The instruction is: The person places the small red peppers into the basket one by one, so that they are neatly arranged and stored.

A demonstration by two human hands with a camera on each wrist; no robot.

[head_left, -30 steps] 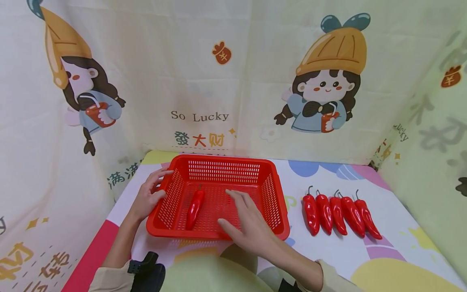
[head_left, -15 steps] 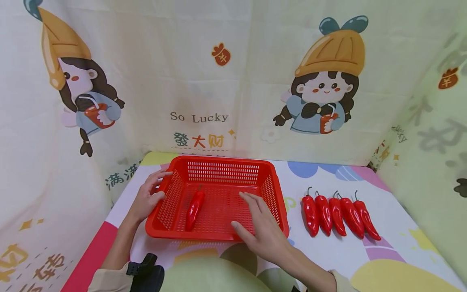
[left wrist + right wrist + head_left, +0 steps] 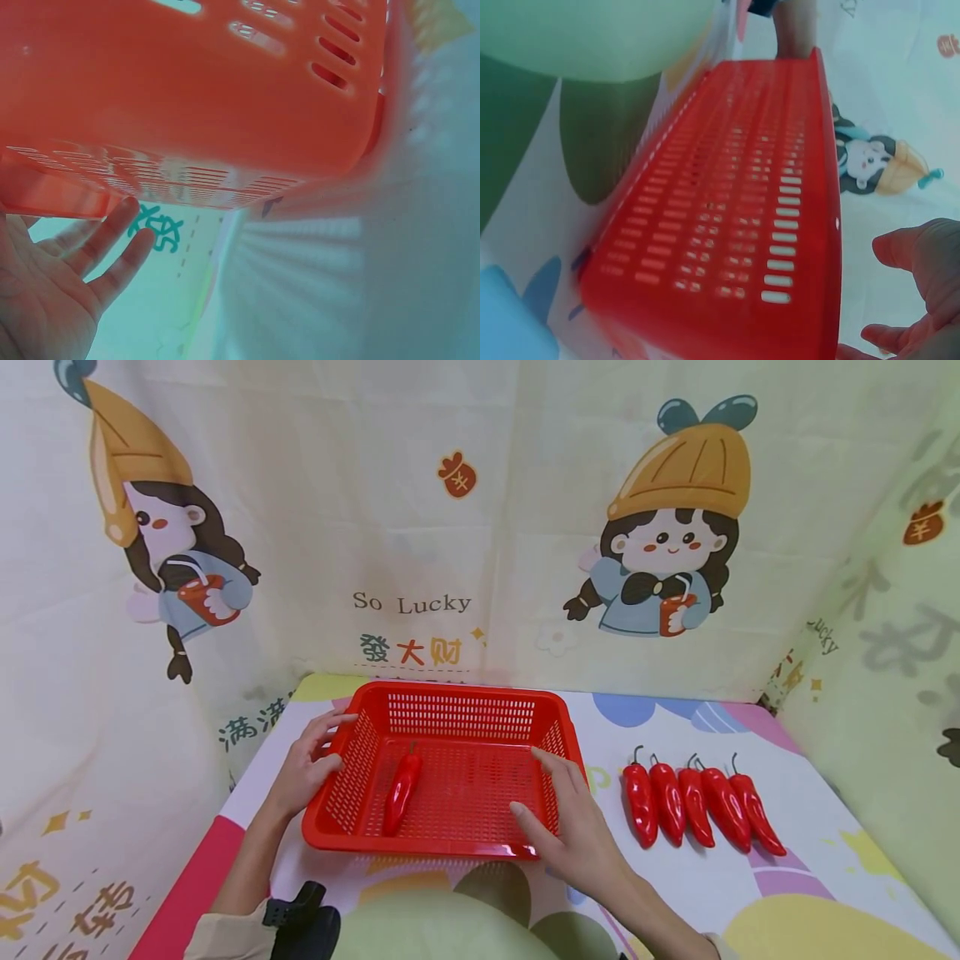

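Progress, I judge: early, one pepper (image 3: 403,795) is in the basket (image 3: 450,848) | Remaining, probably: five peppers (image 3: 696,806), in a row on the table (image 3: 840,827), right of the basket | Left hand (image 3: 300,774): touches the basket's left rim, fingers loose, not clasping | Right hand (image 3: 587,837): near the basket's right end, fingers relaxed, grasping nothing
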